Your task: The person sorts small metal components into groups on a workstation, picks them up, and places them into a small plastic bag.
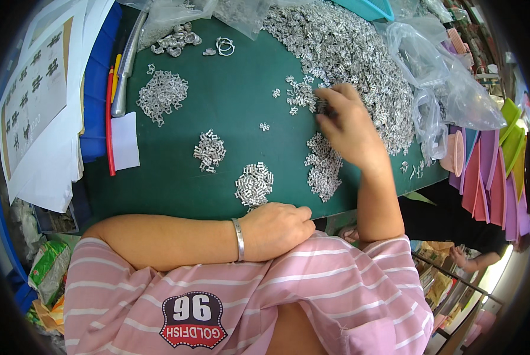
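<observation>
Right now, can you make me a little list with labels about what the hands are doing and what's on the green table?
Right hand: fingers curled on small silver metal pieces at the edge of the big heap
Left hand: loose fist, resting at the table's near edge, holding nothing visible
Wrist: silver bangle
Table: dark green mat
Small piles: several, one near the left hand
Left side: papers, red stick
Right side: clear plastic bags

I am seeing bare green mat (235,100) lying open at centre; small metal piles (254,183) crowding six o'clock, big heap (359,53) blocking one o'clock.
</observation>
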`<state>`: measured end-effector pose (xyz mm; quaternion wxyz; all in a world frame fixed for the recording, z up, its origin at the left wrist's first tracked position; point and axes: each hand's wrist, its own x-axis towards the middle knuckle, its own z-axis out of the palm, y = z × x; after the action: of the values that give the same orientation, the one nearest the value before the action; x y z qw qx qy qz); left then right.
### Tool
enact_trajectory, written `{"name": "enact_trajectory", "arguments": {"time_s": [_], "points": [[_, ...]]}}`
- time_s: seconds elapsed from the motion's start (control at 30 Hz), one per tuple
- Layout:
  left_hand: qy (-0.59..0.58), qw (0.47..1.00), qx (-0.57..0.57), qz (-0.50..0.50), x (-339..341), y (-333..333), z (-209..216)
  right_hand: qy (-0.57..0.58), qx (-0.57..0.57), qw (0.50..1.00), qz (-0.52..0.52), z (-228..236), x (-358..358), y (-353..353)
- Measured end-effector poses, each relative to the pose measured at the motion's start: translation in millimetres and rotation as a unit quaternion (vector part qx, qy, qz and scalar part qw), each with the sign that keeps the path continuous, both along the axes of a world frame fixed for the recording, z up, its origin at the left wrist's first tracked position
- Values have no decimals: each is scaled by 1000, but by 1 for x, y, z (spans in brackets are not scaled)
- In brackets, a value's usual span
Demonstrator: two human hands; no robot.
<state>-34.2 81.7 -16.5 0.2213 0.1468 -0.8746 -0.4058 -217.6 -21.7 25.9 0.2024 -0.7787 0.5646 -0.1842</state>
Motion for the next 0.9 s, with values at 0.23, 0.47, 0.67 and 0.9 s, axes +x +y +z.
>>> {"name": "enact_trajectory", "arguments": {"time_s": [0.23,0.47,0.67,0.9], "points": [[51,999,12,1,4,-8,9,-59,5,996,71,1,22,-21],[162,959,67,221,12,-38,37,-123,-56,989,67,-2,24,-36],[129,961,146,194,13,-33,29,-75,-91,985,124,-5,14,-33],[180,795,559,154,17,-36,36,-92,-68,984,138,-6,17,-30]]}}
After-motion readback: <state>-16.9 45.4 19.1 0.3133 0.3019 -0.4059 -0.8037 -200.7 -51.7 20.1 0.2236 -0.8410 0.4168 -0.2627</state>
